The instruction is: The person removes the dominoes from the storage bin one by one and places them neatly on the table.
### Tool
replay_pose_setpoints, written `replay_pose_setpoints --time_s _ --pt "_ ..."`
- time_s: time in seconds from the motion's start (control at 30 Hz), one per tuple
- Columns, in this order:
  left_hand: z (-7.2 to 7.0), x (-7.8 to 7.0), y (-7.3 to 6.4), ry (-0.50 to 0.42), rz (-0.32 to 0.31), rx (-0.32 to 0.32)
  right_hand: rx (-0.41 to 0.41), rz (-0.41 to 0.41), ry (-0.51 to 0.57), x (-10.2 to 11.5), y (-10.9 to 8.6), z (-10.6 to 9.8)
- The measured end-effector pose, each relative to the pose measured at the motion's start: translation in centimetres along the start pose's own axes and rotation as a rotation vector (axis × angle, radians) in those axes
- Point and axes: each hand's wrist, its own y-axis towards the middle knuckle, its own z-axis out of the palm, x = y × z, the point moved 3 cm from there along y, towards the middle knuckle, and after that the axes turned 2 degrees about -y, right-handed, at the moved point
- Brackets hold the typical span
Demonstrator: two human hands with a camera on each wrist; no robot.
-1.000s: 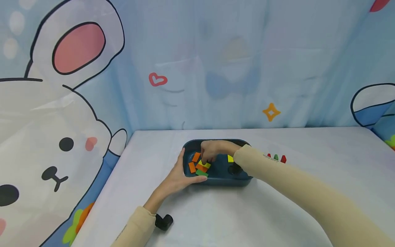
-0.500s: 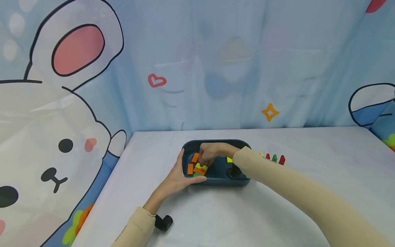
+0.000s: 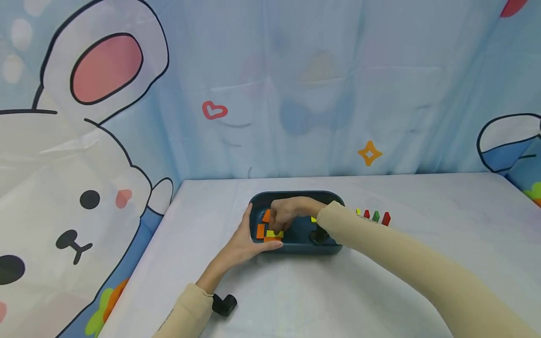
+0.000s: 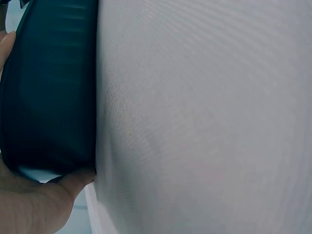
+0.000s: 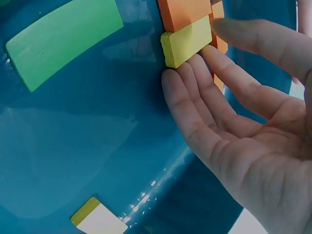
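Observation:
My left hand [image 3: 245, 239] grips the left end of a dark teal plastic tub [image 3: 302, 250], thumb along its front side, other fingers at its far left. The tub's outer wall fills the left of the left wrist view. My right hand [image 3: 289, 210] reaches down inside the tub, fingers bent. In the right wrist view its fingertips hold a small yellow block [image 5: 187, 41] by its edge and end. That block lies against an orange block [image 5: 185, 10]. More orange blocks [image 3: 260, 231] lie to the left. A green block [image 5: 66, 44] rests apart on the tub floor.
Another yellow block [image 3: 313, 219] lies toward the tub's right side, partly behind my right wrist. On the white table [image 3: 444, 234] to the right stand several small red, green and yellow pieces [image 3: 376, 216]. A printed curtain [image 3: 321, 94] hangs behind.
My right hand has moved slightly left and toward me. The yellow block and the orange one beside it have turned straighter. The green block has gone from sight in the head view.

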Motion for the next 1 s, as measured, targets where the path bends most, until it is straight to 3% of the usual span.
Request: replay_pose_setpoints --time_s 0.37,1.0 --pt "0.0 0.2 -0.1 -0.009 -0.002 0.015 0.001 -0.002 -0.201 1.0 0.9 0.6" --pt "-0.1 0.2 -0.1 0.012 -0.020 0.008 -0.043 0.000 -0.259 1.5 1.5 0.6"
